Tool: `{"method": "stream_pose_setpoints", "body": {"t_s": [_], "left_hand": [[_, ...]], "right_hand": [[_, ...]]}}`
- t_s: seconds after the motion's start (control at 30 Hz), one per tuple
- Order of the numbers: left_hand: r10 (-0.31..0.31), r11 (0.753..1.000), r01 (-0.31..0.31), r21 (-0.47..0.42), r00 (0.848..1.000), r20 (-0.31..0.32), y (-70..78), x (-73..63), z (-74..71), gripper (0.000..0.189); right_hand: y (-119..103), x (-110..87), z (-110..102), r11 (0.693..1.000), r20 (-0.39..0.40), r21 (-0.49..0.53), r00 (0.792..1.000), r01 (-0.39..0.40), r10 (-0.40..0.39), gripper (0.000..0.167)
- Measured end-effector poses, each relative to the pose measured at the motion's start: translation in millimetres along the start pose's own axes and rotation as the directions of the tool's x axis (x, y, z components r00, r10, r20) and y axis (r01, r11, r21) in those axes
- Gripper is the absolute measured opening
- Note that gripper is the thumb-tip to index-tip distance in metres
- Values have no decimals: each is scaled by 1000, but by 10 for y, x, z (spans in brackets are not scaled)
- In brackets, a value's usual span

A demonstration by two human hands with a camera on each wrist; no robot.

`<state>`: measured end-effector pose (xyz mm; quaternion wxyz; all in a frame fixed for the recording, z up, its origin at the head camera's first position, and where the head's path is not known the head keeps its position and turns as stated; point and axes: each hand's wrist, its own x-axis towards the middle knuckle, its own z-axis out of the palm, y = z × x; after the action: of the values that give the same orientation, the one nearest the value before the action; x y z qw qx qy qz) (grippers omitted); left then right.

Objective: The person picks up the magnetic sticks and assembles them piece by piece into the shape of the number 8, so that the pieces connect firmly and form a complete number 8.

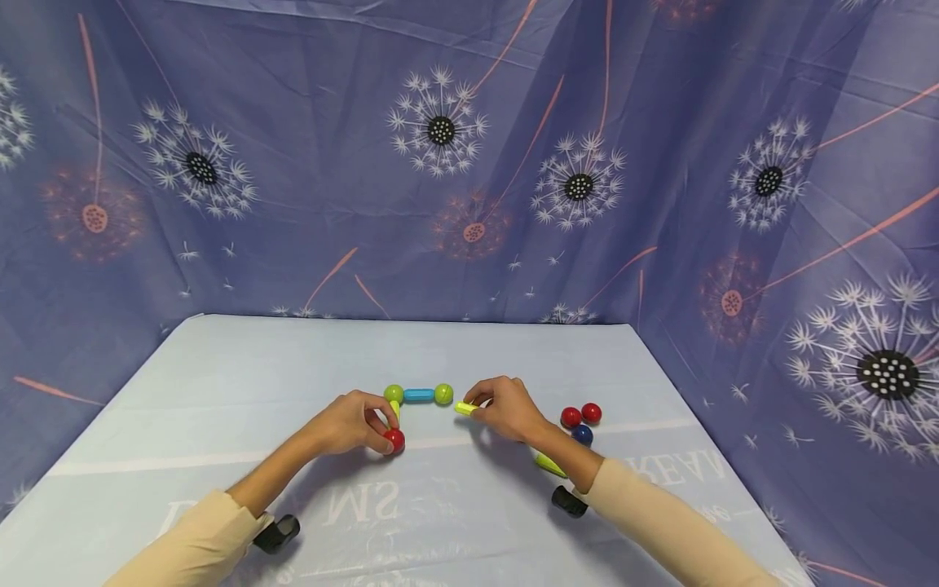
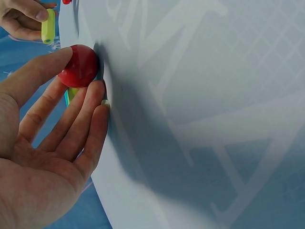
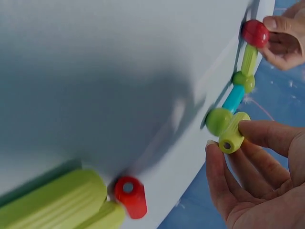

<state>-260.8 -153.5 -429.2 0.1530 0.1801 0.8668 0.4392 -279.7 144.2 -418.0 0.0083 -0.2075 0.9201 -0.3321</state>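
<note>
My left hand (image 1: pixel 352 421) holds a red ball (image 1: pixel 394 442) between thumb and fingers, low over the table. A yellow-green magnetic rod (image 3: pixel 249 60) runs from that ball to a green ball (image 1: pixel 394 395). From there a light blue rod (image 1: pixel 419 395) leads to a second green ball (image 1: pixel 443 395), forming an L shape. My right hand (image 1: pixel 508 408) pinches another yellow-green rod (image 1: pixel 465 408) by thumb and fingertips, just right of the second green ball. In the right wrist view, this rod's near end (image 3: pixel 227 145) shows a round grey metal tip.
Two red balls (image 1: pixel 570 417) and a dark blue ball (image 1: pixel 582 435) lie right of my right hand. A yellow-green piece (image 1: pixel 550 465) rests below my right forearm. Black wrist devices (image 1: pixel 277 534) hang under both sleeves. A patterned blue curtain (image 1: pixel 469 163) borders the pale table (image 1: pixel 257 350).
</note>
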Motion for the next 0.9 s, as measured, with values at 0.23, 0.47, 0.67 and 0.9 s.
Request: {"method": "stream_pose_setpoints", "body": {"t_s": [0.23,0.47,0.67,0.9], "left_hand": [[-2,1000,2,8,1000,-1,19,21,-4,28],[11,1000,-11,-7,1000,8,8,9,-1,29],[13,1000,-13,-1,1000,5,-21,2,-2,28],[23,1000,-23,-3,1000,9,-24,20,-2,28]], "right_hand": [[-59,-21,92,999,19,4,999,38,-38,20],[-113,-38,204,999,41,-3,999,34,-33,21],[-188,-55,287,1000,71,25,997,17,-19,21],[-222,-60,351,999,83,37,996,26,-29,21]]}}
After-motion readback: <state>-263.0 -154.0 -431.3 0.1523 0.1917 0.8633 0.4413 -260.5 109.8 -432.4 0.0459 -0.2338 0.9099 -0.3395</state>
